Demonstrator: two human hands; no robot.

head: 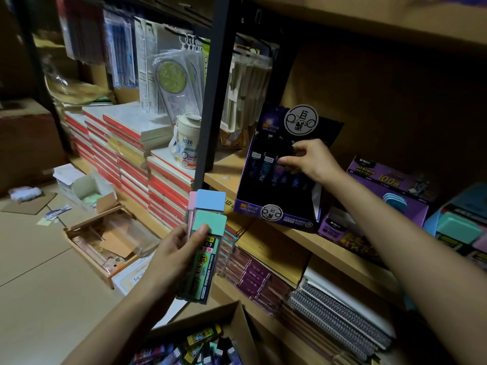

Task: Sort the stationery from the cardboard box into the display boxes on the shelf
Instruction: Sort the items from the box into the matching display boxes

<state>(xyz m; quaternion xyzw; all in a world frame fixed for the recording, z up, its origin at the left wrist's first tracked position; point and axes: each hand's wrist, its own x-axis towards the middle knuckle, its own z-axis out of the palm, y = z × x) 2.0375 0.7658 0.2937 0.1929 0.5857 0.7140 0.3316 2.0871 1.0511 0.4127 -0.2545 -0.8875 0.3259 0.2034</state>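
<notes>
Left grip holds "0.7" cases; right grip pinches dark case.

The left hand is lifted and grips a few packs, thumb pressed flat on the front one. The right arm stretches forward; the right hand bends thumb and fingers as for a pinch.

Dim stockroom — wooden shelves on a black upright | pale tiled floor | red-edged book stacks beside it
</notes>
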